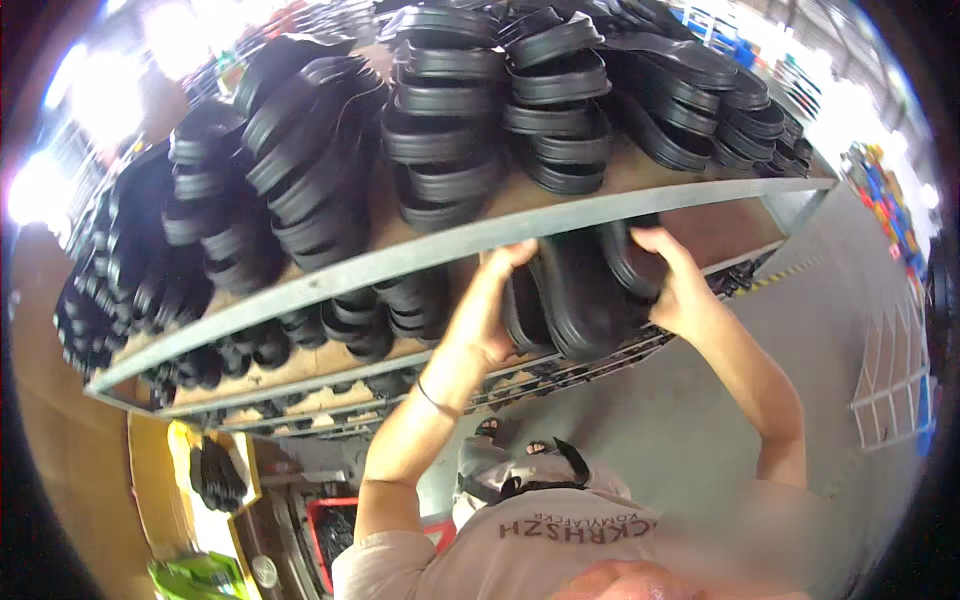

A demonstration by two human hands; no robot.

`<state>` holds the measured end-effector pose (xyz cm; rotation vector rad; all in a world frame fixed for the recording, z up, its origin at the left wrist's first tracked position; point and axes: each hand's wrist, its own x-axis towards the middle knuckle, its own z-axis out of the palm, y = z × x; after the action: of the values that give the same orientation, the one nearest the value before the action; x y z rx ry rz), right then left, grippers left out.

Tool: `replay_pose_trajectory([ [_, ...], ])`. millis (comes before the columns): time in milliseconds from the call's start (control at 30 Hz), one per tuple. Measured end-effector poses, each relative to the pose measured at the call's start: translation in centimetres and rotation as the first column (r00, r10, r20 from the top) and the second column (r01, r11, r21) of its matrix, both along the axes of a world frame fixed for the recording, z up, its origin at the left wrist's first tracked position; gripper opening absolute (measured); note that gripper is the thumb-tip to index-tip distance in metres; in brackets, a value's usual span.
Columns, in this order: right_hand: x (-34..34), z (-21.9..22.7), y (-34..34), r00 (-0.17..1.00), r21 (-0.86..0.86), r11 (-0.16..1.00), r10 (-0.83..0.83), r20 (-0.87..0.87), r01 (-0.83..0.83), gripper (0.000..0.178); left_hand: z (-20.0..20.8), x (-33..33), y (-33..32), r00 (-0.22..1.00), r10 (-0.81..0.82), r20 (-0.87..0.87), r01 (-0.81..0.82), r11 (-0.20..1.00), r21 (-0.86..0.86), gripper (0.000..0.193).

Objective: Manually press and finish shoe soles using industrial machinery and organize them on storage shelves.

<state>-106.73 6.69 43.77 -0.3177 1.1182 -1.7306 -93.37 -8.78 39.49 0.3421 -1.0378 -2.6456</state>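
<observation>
Between my two hands is a small bundle of black shoe soles [575, 300], just below the metal edge of the top shelf. My left hand [497, 300] is closed on the left side of the bundle, its thumb up near the shelf edge and its other fingers mostly hidden. On the other side, my right hand [682, 290] grips the rightmost sole, with the fingertips partly out of sight. The soles stand close together at the front of the second shelf level.
Stacks of black soles [445, 130] crowd the top shelf, behind its grey metal rail [450, 243]. More soles [355, 325] line the level below. A white wire rack [890, 385] stands on the right, a yellow box [182, 450] and red-framed crate [318, 540] at lower left.
</observation>
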Motion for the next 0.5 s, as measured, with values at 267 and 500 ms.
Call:
replay_pose_trajectory([
  [267,-4.3,-1.6,-4.4,0.871,0.331,0.870,0.444,-0.208,-0.365,0.070,-2.0,0.9,-2.9,0.995,0.093,-0.047,-0.081,0.974,0.213,0.065],
  [500,-5.7,-3.2,-6.5,0.929,0.102,0.967,0.255,-0.269,-0.235,0.057,-1.4,1.1,-0.6,0.879,0.476,-0.011,-0.472,0.875,0.112,0.047],
])
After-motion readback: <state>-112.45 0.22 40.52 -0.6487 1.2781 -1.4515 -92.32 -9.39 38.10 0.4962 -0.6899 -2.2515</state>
